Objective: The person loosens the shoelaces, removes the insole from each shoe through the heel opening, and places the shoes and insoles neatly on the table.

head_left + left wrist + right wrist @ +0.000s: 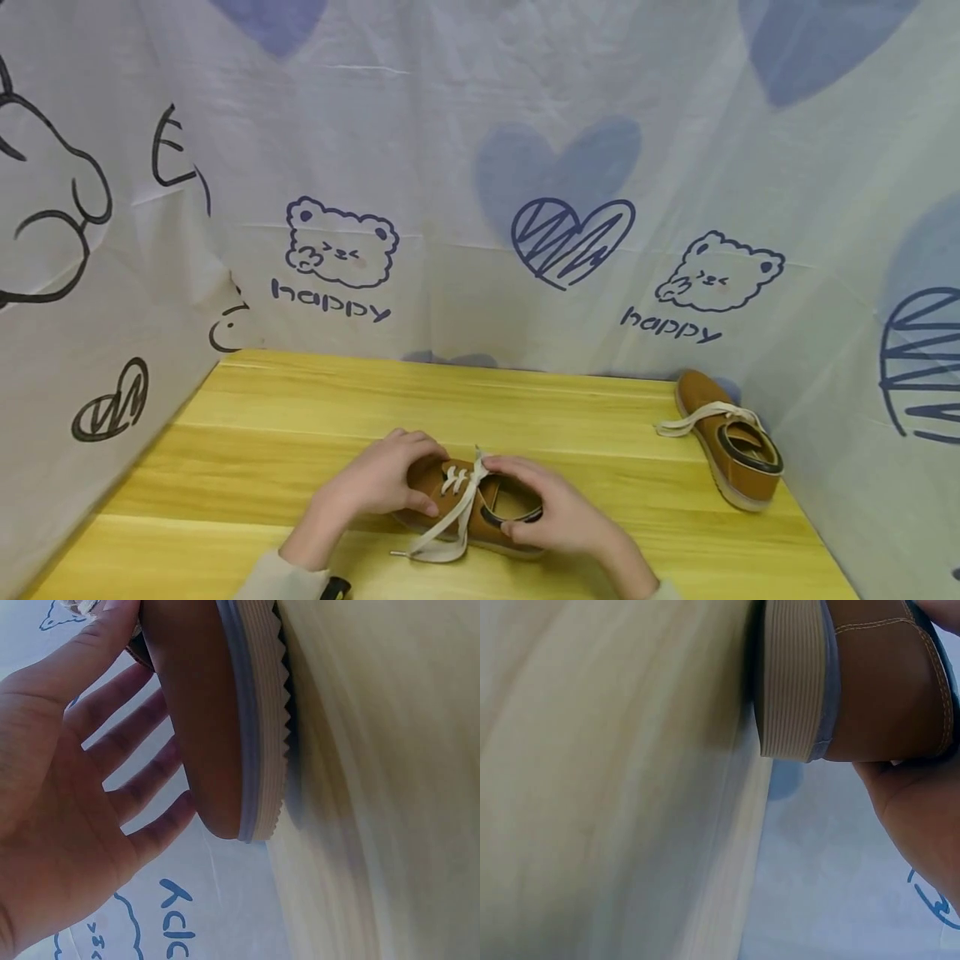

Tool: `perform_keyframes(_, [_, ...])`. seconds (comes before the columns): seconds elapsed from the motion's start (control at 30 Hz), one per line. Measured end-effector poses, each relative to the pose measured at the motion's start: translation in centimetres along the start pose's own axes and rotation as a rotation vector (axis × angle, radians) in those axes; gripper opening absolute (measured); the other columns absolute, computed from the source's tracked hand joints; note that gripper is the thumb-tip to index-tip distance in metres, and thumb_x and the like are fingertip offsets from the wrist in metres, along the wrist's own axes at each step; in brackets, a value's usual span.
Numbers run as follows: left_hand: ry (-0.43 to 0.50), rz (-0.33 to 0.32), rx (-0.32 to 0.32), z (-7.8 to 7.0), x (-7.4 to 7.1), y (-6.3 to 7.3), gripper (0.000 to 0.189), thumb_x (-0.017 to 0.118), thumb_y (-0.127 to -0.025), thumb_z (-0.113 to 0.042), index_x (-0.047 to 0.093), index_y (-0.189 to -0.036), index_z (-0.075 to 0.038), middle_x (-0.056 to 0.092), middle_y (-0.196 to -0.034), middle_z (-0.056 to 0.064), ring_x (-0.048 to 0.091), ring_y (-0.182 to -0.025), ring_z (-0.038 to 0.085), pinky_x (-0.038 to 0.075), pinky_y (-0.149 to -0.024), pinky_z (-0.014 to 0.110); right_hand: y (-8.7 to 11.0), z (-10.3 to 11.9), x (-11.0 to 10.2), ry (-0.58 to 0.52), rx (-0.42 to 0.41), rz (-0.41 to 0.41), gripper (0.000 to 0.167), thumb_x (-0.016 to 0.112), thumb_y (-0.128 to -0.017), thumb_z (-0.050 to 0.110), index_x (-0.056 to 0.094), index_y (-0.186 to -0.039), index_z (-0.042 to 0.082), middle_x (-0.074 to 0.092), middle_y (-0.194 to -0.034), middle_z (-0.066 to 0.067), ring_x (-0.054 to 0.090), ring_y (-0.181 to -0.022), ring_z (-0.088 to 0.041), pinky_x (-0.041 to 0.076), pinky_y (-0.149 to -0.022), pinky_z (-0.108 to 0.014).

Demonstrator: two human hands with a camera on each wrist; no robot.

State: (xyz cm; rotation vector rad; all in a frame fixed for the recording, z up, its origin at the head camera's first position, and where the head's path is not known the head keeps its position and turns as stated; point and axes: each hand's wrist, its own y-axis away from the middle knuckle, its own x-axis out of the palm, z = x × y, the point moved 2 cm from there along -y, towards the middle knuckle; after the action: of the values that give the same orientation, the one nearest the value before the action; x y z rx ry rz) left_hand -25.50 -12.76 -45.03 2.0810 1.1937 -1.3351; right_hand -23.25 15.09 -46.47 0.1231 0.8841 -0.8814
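A brown lace-up shoe point(450, 527) sits on the yellow wood-grain table in front of me, its toe to the left. Untied white laces point(457, 521) hang over its near side. My left hand point(378, 479) holds the toe end, thumb on the near side and fingers over the far side. In the left wrist view the fingertips touch the upper above the ridged, zigzag-edged sole point(262, 727). Around the heel collar, my right hand point(558, 508) grips the shoe with thumb near and fingers far. The right wrist view shows the heel point(885, 690) against that hand.
A second brown shoe point(738, 471) with white laces stands at the right of the table point(337, 400), near the right-hand cloth. Pale printed cloth point(450, 325) closes off the back and both sides of the table.
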Motion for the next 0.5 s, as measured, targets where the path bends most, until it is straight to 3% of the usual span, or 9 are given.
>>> perform_keyframes(0.13, [0.004, -0.013, 0.008, 0.2, 0.0, 0.0, 0.066, 0.094, -0.071, -0.044, 0.070, -0.128, -0.021, 0.067, -0.132, -0.002, 0.057, -0.123, 0.029, 0.047, -0.106, 0.057, 0.0, 0.0, -0.1, -0.061, 0.047, -0.024, 0.064, 0.077, -0.094, 0.023, 0.052, -0.153, 0.024, 0.053, -0.154, 0.003, 0.049, -0.142, -0.026, 0.039, -0.119, -0.053])
perform_keyframes(0.23, [0.005, -0.014, 0.008, 0.3, 0.1, 0.0, 0.067, 0.094, -0.071, -0.044, 0.070, -0.129, -0.021, 0.067, -0.133, -0.001, 0.057, -0.123, 0.029, 0.046, -0.106, 0.058, -0.1, -0.2, -0.3, -0.120, 0.092, -0.095, 0.052, 0.072, -0.100, 0.027, 0.056, -0.149, 0.025, 0.056, -0.151, 0.004, 0.051, -0.140, -0.025, 0.043, -0.115, -0.055])
perform_keyframes(0.37, [0.009, -0.013, -0.005, 0.3, 0.3, 0.1, 0.068, 0.094, -0.070, -0.044, 0.070, -0.129, -0.021, 0.067, -0.134, 0.000, 0.056, -0.122, 0.028, 0.046, -0.107, 0.059, -0.7, -0.3, -0.8, -0.142, 0.067, -0.218, 0.040, 0.066, -0.103, 0.017, 0.062, -0.143, 0.016, 0.062, -0.145, -0.003, 0.057, -0.134, -0.029, 0.051, -0.105, -0.057])
perform_keyframes(0.5, [0.008, -0.020, -0.013, 0.2, 0.3, 0.1, 0.068, 0.094, -0.069, -0.044, 0.070, -0.128, -0.021, 0.067, -0.133, -0.001, 0.056, -0.118, 0.025, 0.047, -0.104, 0.057, -1.5, -0.3, -1.2, -0.136, 0.041, -0.250, 0.034, 0.064, -0.103, 0.008, 0.067, -0.137, 0.011, 0.066, -0.139, -0.006, 0.060, -0.131, -0.030, 0.054, -0.101, -0.057])
